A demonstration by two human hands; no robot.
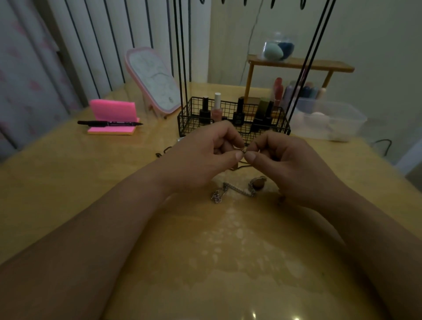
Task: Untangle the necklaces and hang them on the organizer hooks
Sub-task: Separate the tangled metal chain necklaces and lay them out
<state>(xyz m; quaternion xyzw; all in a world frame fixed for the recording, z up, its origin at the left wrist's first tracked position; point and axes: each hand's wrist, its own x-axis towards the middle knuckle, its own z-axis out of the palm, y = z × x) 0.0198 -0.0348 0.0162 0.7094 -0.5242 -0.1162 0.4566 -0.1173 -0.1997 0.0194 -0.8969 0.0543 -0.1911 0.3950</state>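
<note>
Left hand [205, 157] and right hand [285, 164] held over desk [91, 173], thumb tips nearly touching. Each grip closed to a pinch, thumb against forefinger, on one small metal piece [243, 150] between them, possibly a clasp; too small to confirm. Silver chain [230, 189] lies bunched on desk just beneath hands. Organizer [189, 118] stands behind, hooks [245, 2] at top of view.

Your left hand [205, 155] and right hand [285, 162] are bare, and both forearms [109, 228] run bare all the way back to the lower edge of the view. The two thumbnails that show among your fingers [239, 155] are cut short and rounded. Dim light leaves finer detail on knuckles and wrists too soft to tell.
</note>
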